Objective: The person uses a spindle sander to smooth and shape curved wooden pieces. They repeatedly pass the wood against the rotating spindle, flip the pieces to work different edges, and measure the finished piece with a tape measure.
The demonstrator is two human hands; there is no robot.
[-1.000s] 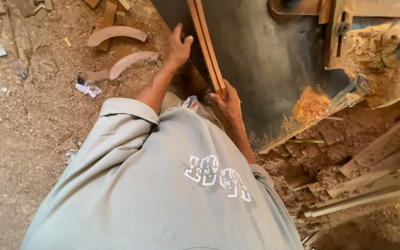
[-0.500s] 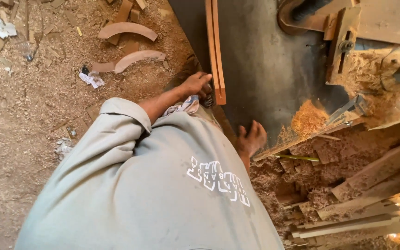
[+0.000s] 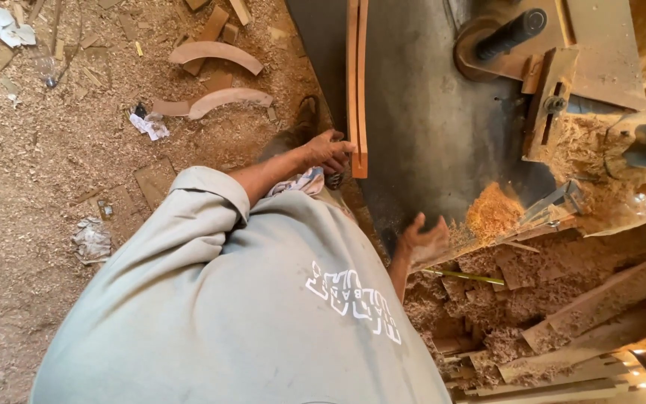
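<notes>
Two long thin wooden strips [image 3: 357, 82] lie together lengthwise on a dark grey metal machine table [image 3: 428, 127]. My left hand [image 3: 328, 152] grips their near end at the table's left edge. My right hand [image 3: 424, 241] hovers open with fingers spread at the table's near edge, right beside an orange sawdust pile [image 3: 491, 213], and holds nothing. My grey shirt fills the bottom of the view.
Two curved wood pieces [image 3: 218, 52] [image 3: 229, 97] and small offcuts lie on the sawdust-covered floor at left, with paper scraps [image 3: 5, 22]. A machine part with a black handle [image 3: 514, 34] stands at top right. Rough planks [image 3: 600, 299] and shavings pile at lower right.
My right hand has let go of the strips and dropped to the table's near edge. My left hand has slid back to the strips' near end.
</notes>
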